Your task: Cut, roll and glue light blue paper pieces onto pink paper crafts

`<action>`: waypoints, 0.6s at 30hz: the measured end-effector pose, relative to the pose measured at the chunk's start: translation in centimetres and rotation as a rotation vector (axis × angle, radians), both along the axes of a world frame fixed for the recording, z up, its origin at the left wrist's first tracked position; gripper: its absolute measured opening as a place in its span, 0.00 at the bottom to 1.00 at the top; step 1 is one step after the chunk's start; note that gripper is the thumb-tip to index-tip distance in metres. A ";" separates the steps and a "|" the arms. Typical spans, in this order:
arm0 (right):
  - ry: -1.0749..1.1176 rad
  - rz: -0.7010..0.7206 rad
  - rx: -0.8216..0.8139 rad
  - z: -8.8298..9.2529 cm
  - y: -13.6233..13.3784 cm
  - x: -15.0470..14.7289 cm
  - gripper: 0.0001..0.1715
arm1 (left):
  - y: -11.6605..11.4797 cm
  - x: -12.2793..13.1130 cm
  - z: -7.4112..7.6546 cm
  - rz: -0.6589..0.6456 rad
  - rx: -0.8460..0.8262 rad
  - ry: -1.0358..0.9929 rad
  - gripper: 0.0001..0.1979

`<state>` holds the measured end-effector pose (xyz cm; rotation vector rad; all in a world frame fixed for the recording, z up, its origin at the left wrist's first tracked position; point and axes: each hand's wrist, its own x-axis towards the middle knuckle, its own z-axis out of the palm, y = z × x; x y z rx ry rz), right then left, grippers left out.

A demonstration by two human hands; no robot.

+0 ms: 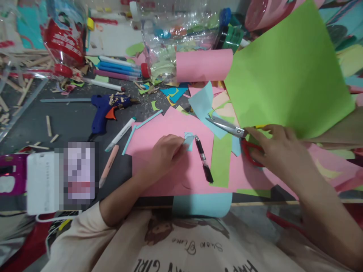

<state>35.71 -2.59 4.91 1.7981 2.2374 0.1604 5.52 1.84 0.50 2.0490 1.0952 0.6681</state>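
My left hand (167, 153) is closed in a pinch on a small light-blue piece of paper (188, 140) with a curved line drawn on it. Under it lies a large pink sheet (154, 128). A black pen (203, 158) rests just right of the piece, its tip pointing away from me. My right hand (280, 151) is closed around the handles of a pair of scissors (227, 126) with red and yellow grips. The blades point left, slightly apart, above a light-blue scrap (205, 100) and a green strip (221, 160).
A blue glue gun (99, 113) lies to the left, near markers (120, 134) and a phone-like white device (41, 183). Plastic bottles (64, 41), a pink roll (204, 65) and paper scraps crowd the back. A big green sheet (289, 71) rises at right.
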 end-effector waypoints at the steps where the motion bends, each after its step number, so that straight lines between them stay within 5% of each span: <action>1: -0.006 0.040 0.047 0.6 -0.4 -0.8 0.22 | 0.1 0.0 0.0 -0.022 0.019 0.009 0.18; 4: 0.214 0.175 0.014 1.3 -1.2 -4.3 0.16 | 0.1 -0.1 -0.2 -0.069 0.069 0.013 0.15; 9: 0.393 0.023 -0.203 -1.1 -0.6 -9.1 0.14 | -0.1 -0.2 -0.5 -0.159 0.147 0.042 0.13; 18: 0.445 -0.045 -0.280 -1.7 1.1 -10.4 0.12 | -0.1 -0.2 -1.0 -0.206 0.155 0.082 0.15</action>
